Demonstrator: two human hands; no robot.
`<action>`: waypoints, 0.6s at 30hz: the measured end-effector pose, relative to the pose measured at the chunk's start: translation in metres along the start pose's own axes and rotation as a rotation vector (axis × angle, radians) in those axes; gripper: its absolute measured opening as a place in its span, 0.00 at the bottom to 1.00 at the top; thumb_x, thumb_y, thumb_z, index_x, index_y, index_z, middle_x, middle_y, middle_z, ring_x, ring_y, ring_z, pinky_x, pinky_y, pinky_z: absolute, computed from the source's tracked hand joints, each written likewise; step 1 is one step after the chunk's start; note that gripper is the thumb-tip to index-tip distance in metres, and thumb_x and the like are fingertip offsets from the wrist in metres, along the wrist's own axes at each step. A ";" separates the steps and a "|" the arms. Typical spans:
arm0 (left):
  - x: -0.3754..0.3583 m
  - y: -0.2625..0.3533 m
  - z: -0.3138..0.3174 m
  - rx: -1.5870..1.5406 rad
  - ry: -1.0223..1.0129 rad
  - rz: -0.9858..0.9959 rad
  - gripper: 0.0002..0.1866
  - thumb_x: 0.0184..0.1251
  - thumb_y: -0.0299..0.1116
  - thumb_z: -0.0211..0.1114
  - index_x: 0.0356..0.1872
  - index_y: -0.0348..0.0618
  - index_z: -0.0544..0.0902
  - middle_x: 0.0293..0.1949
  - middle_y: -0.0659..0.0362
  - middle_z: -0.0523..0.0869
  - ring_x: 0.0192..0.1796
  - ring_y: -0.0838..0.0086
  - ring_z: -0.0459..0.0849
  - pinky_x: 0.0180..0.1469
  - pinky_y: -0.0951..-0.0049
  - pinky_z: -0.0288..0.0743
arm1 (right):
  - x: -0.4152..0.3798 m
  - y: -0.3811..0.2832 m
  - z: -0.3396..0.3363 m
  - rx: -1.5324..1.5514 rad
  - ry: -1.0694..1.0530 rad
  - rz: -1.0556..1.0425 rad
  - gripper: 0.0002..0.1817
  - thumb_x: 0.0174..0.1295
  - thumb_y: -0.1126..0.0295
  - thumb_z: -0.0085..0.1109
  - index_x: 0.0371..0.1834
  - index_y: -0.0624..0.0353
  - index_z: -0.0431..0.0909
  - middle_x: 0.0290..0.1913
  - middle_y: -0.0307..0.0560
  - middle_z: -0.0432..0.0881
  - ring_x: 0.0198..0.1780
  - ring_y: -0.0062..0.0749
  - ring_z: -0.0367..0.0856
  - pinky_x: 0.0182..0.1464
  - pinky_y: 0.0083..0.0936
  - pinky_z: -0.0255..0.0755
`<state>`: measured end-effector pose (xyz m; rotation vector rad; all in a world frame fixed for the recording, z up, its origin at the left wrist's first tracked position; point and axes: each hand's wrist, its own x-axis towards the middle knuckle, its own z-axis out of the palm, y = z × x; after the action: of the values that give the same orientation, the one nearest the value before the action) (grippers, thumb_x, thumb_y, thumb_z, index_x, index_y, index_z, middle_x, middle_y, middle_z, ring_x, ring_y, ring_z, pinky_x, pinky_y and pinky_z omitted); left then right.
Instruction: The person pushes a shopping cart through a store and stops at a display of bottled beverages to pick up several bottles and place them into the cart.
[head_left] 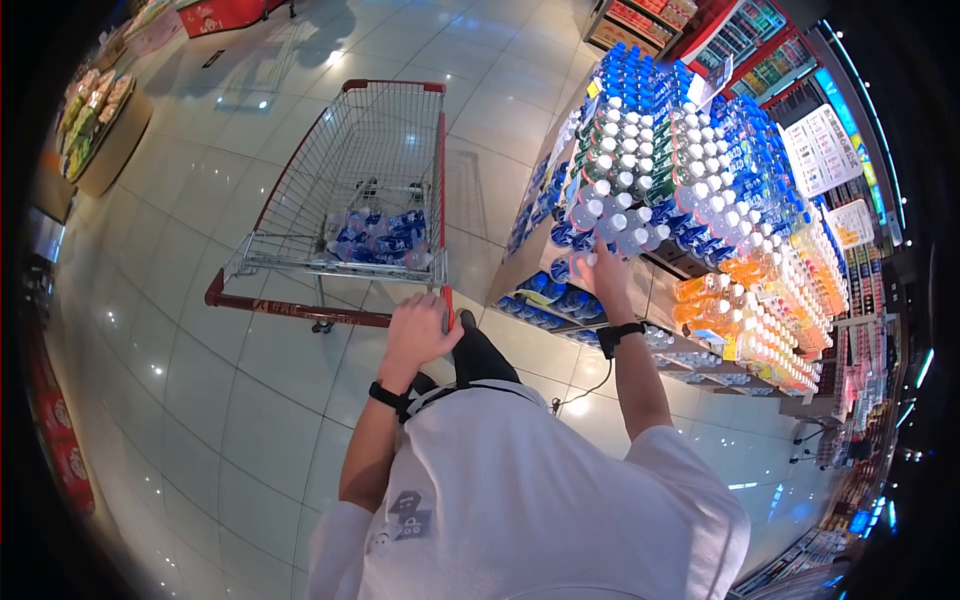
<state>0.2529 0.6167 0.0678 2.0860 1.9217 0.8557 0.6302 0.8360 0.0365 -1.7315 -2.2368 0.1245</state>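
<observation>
My left hand point(418, 328) is closed around the right end of the shopping cart handle point(330, 313), at its red corner. Inside the wire shopping cart point(300, 180), several clear bottles with blue labels point(380, 238) lie in a heap near the handle end. My right hand point(606, 277) is at the front corner of a drink display, its fingers closed on a bottle point(590, 260) with a white cap, mostly hidden by the hand. Just beyond it stand rows of white-capped bottles point(622, 160) and blue-capped bottles point(628, 75).
Orange drink bottles point(725, 305) stand on the display to the right, below white price signs point(822, 150). More packs fill the lower shelf point(550, 298). A round produce stand point(110, 140) is at the far left, across the shiny tiled floor point(200, 400).
</observation>
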 end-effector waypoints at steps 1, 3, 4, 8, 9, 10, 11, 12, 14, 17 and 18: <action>0.001 0.000 0.001 -0.002 0.002 0.009 0.18 0.62 0.46 0.73 0.30 0.38 0.85 0.32 0.51 0.86 0.40 0.54 0.88 0.44 0.52 0.83 | -0.003 -0.002 -0.004 -0.003 -0.007 -0.013 0.27 0.66 0.48 0.72 0.53 0.60 0.80 0.34 0.67 0.90 0.39 0.70 0.90 0.41 0.60 0.83; -0.001 -0.002 0.001 0.003 0.011 0.000 0.18 0.62 0.46 0.73 0.30 0.38 0.86 0.33 0.50 0.87 0.40 0.54 0.88 0.44 0.53 0.83 | -0.011 -0.007 -0.010 -0.063 -0.104 0.011 0.26 0.67 0.48 0.72 0.53 0.60 0.80 0.36 0.68 0.90 0.42 0.71 0.90 0.43 0.59 0.83; -0.001 -0.003 0.003 -0.009 -0.007 0.009 0.18 0.63 0.46 0.72 0.31 0.38 0.86 0.34 0.50 0.88 0.41 0.54 0.89 0.45 0.53 0.84 | -0.015 -0.004 -0.006 -0.059 -0.107 -0.005 0.26 0.67 0.48 0.72 0.53 0.60 0.80 0.36 0.68 0.90 0.42 0.71 0.90 0.43 0.59 0.83; -0.002 -0.005 0.006 -0.016 -0.006 0.010 0.18 0.62 0.46 0.71 0.33 0.38 0.87 0.34 0.49 0.88 0.41 0.52 0.89 0.45 0.52 0.84 | -0.028 0.006 0.015 0.026 -0.070 0.010 0.25 0.66 0.51 0.73 0.52 0.60 0.83 0.41 0.69 0.91 0.48 0.71 0.90 0.49 0.59 0.83; -0.001 -0.005 0.005 -0.012 0.003 -0.005 0.18 0.62 0.46 0.71 0.33 0.38 0.87 0.34 0.49 0.88 0.41 0.52 0.89 0.45 0.52 0.84 | -0.030 0.001 0.017 0.058 -0.088 0.063 0.24 0.65 0.51 0.73 0.52 0.60 0.84 0.41 0.69 0.91 0.49 0.70 0.90 0.49 0.58 0.83; -0.002 -0.004 0.005 -0.017 0.008 0.006 0.18 0.62 0.47 0.71 0.33 0.38 0.87 0.33 0.48 0.88 0.41 0.52 0.89 0.46 0.52 0.84 | -0.030 -0.003 0.019 0.087 -0.109 0.116 0.24 0.65 0.51 0.74 0.52 0.60 0.84 0.41 0.69 0.91 0.49 0.70 0.90 0.49 0.57 0.83; -0.002 -0.004 0.004 -0.023 0.013 0.016 0.19 0.61 0.47 0.72 0.33 0.38 0.86 0.33 0.48 0.88 0.41 0.51 0.89 0.46 0.52 0.84 | -0.029 -0.007 0.021 0.144 -0.049 0.061 0.24 0.64 0.50 0.74 0.50 0.60 0.85 0.41 0.70 0.91 0.48 0.71 0.90 0.48 0.56 0.83; -0.002 -0.003 0.005 -0.022 0.022 -0.001 0.19 0.61 0.47 0.72 0.33 0.38 0.86 0.33 0.48 0.88 0.41 0.51 0.89 0.46 0.52 0.84 | -0.025 -0.016 0.019 0.142 -0.057 0.044 0.24 0.64 0.50 0.74 0.50 0.60 0.85 0.41 0.70 0.91 0.48 0.71 0.90 0.48 0.56 0.83; -0.002 -0.004 0.005 -0.026 0.017 0.017 0.20 0.62 0.48 0.71 0.33 0.37 0.86 0.34 0.47 0.89 0.41 0.50 0.89 0.46 0.52 0.84 | -0.014 -0.047 0.000 0.197 -0.014 -0.019 0.24 0.63 0.51 0.75 0.48 0.61 0.85 0.40 0.72 0.89 0.47 0.72 0.89 0.46 0.56 0.82; -0.002 -0.004 0.003 -0.031 0.016 0.032 0.21 0.62 0.49 0.71 0.33 0.37 0.86 0.35 0.47 0.89 0.41 0.50 0.89 0.47 0.51 0.83 | 0.016 -0.085 -0.021 0.195 0.142 -0.258 0.18 0.66 0.57 0.73 0.43 0.62 0.81 0.32 0.68 0.86 0.39 0.69 0.89 0.40 0.52 0.81; -0.002 -0.003 0.001 -0.028 0.018 0.027 0.21 0.62 0.49 0.71 0.33 0.37 0.86 0.35 0.47 0.89 0.41 0.50 0.89 0.47 0.51 0.83 | 0.026 -0.094 -0.027 0.136 0.256 -0.441 0.16 0.68 0.60 0.72 0.42 0.62 0.79 0.29 0.65 0.85 0.35 0.67 0.89 0.37 0.49 0.81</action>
<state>0.2507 0.6156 0.0649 2.1004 1.8831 0.9042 0.5446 0.8324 0.0910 -1.0846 -2.2926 -0.0420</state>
